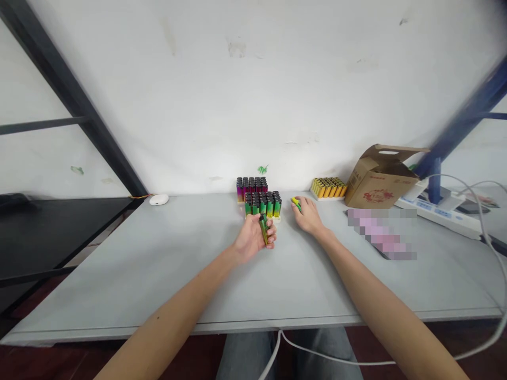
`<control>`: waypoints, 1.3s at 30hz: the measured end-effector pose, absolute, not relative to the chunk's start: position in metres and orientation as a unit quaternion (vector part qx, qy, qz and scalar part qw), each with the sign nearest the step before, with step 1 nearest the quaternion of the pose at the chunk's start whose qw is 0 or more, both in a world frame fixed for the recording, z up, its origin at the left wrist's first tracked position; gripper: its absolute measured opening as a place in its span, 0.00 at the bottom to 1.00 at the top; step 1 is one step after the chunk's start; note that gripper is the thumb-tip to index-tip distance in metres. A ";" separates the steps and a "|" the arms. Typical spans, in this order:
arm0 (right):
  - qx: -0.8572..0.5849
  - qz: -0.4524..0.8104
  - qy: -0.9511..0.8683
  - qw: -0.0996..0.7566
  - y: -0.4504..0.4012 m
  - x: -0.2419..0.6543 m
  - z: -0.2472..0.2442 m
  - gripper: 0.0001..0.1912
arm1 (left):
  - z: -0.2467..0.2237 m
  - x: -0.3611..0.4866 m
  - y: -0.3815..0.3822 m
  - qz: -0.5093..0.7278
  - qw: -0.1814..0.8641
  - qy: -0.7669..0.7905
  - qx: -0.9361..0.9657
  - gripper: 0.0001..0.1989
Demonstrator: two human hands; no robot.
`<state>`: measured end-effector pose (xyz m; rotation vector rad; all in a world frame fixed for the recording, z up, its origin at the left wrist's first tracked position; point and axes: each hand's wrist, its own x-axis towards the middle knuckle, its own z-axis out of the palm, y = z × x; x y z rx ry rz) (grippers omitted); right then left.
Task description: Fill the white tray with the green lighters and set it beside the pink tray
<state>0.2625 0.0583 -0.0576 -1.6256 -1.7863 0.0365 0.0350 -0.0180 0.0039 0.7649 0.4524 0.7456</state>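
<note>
My left hand (253, 238) is closed round a green-and-gold lighter (264, 228) with a black top, held tilted above the table. Just behind it, a tray (277, 218) carries rows of green-and-yellow lighters (263, 203), all upright. Farther back, close to the wall, stands a block of purple-and-magenta lighters (252, 184) with black tops. My right hand (308, 214) rests low over the table, right of the green rows. Its fingers are on a yellow-and-green lighter (296, 203), whose other end is hidden under the hand.
A tray of yellow-orange cylinders (329, 188) and an open cardboard box (376, 182) sit at the back right. Beyond them lie a white power strip (443, 215) and cables. A pixelated flat object (382, 234) lies right of my forearm. A white oval case (159, 200) is at the back left.
</note>
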 end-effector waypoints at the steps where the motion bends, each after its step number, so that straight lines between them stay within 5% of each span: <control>1: -0.630 0.013 -0.690 0.357 0.058 0.262 -0.057 0.22 | 0.004 0.035 -0.017 0.367 0.833 0.204 0.361 0.13; 15: -0.531 -0.051 -0.722 0.441 0.033 0.243 -0.026 0.19 | -0.006 0.039 -0.015 0.415 0.755 0.257 0.438 0.12; 18: -0.512 0.017 -0.723 0.464 0.022 0.233 -0.016 0.19 | -0.005 0.040 -0.016 0.411 0.736 0.270 0.465 0.07; 28: -0.428 0.194 -0.726 0.502 0.005 0.211 -0.001 0.13 | -0.009 0.034 -0.008 0.385 0.669 0.305 0.557 0.18; 39: -0.389 0.413 -0.626 0.535 0.013 0.210 -0.001 0.18 | -0.007 0.029 -0.006 0.373 0.597 0.364 0.610 0.25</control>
